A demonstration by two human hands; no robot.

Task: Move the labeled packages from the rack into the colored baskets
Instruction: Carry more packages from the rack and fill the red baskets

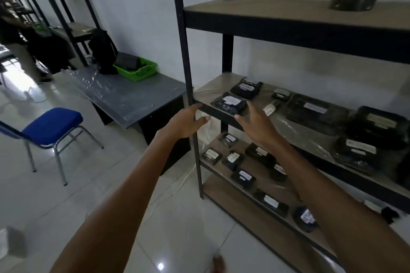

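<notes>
Tiled floor (66, 206); centre-left, one grey table (137, 99) bearing one green basket (142, 74); one blue chair (52, 125); left hand (184, 123) and right hand (255, 125) spread open at the rack (288, 15).

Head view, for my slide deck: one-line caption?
Left hand and right hand reach toward a labeled package on the rack; green basket nearby.

Shown bare: left hand (184, 122) and right hand (255, 124), detail softened by dim light. Seen uncovered from wrist to frame edge: left forearm (124, 195) and right forearm (328, 195), drawn long and lean by wide-angle lens. Pale thumbnail (207, 118) made out on left hand. Knuckles faintly marked on back of right hand.
</notes>
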